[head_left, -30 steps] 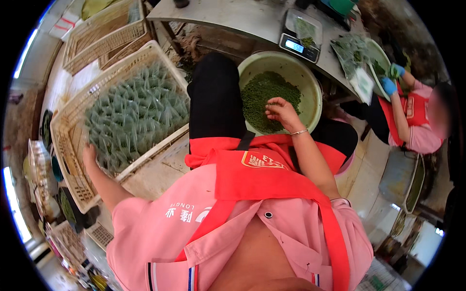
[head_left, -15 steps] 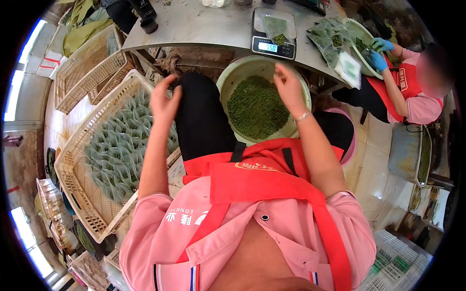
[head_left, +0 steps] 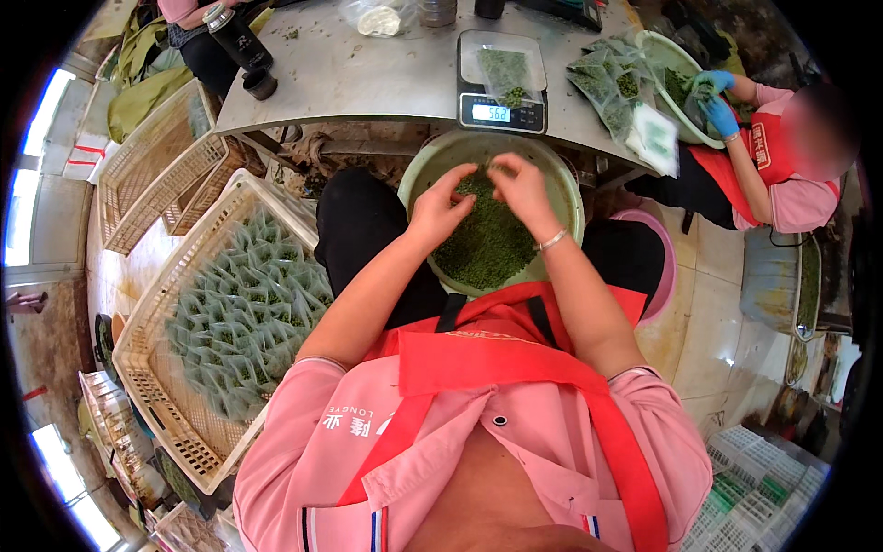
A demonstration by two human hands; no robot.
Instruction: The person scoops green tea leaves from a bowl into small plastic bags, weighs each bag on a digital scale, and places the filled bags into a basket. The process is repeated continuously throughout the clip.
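Both my hands are raised over a pale green round basin point(head_left: 572, 207) between my knees. Small green grains that look like peppercorns point(head_left: 487, 241) fill its bottom. My left hand point(head_left: 443, 207) hovers above the basin's left part, thumb and fingers apart, with nothing visible in it. Close beside it, my right hand point(head_left: 522, 191) has its fingertips drawn together; what they hold, if anything, is too blurred to tell. A bracelet circles my right wrist. On the table edge beyond, a digital scale point(head_left: 524, 115) bears a clear bag point(head_left: 504, 74) partly filled with green grains.
At left stands a cream plastic crate point(head_left: 147, 382) packed with filled clear bags point(head_left: 248, 317). A metal table point(head_left: 368, 87) spans the far side. At right, a blue-gloved co-worker point(head_left: 722, 115) handles green grains at another basin point(head_left: 655, 46); bags lie nearby. A pink tub point(head_left: 664, 276) sits by my right knee.
My hands have come together over the basin; the left moved right from beside my knee, and the right moved slightly left. The view has shifted a little. The scale's reading has changed.
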